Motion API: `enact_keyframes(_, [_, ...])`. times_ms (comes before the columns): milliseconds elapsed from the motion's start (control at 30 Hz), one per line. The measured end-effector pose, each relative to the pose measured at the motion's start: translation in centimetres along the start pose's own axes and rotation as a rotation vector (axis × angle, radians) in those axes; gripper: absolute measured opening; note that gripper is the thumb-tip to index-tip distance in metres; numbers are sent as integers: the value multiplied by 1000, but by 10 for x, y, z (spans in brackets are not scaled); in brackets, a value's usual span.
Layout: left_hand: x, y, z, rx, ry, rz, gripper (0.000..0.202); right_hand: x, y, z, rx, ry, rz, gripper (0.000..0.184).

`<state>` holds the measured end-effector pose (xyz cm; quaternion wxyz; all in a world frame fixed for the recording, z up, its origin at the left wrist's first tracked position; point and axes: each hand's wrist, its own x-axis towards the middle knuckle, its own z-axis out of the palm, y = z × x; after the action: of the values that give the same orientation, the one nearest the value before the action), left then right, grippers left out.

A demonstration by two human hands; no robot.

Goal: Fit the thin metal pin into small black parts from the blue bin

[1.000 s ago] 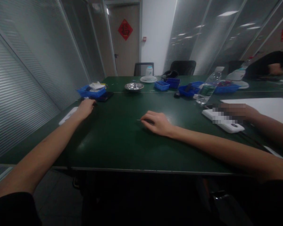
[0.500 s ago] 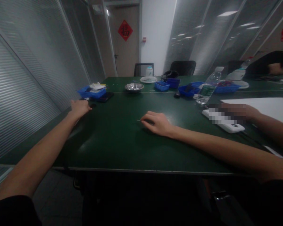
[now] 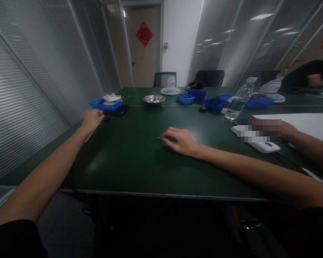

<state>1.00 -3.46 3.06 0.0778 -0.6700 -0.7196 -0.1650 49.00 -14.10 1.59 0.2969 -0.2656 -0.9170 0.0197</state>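
Note:
My right hand (image 3: pixel 179 141) rests on the green table (image 3: pixel 129 165) near its middle, thumb and fingertips pinched together. A thin, pale, needle-like piece (image 3: pixel 158 137) sticks out to the left from that pinch. Further left, my left hand (image 3: pixel 92 120) is closed just in front of a blue basket (image 3: pixel 97 105). A tiny whitish spot shows at its fingertips, too small to name. Beside this hand lies a dark flat object (image 3: pixel 121 110). Under the left wrist a pale thin edge is partly hidden.
A shallow metal bowl (image 3: pixel 154 100) stands beyond my hands. Blue trays (image 3: pixel 185 99), a white basket (image 3: pixel 170 91) and a water bottle (image 3: pixel 238 100) are further back and right. Another person's hand (image 3: pixel 286 130) is over a white power strip-like object (image 3: pixel 266 146) at right.
My left hand has lifted slightly and moved a little away from me, its fingers now closed at the whitish spot. The right hand keeps its pinch, nearly still.

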Motion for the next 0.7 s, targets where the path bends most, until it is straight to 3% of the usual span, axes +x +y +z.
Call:
enact_keyframes(333, [3,9,15,47,3,63,33,1,-4,-3,8,-18,24,24])
enact_keyframes(567, [3,15,20,147,1,33,35,1,0,0,-7,-9,12,23])
enact_keyframes(700, [5,14,18,60,-35,20,35,1,-1,0,-9,-12,18,23])
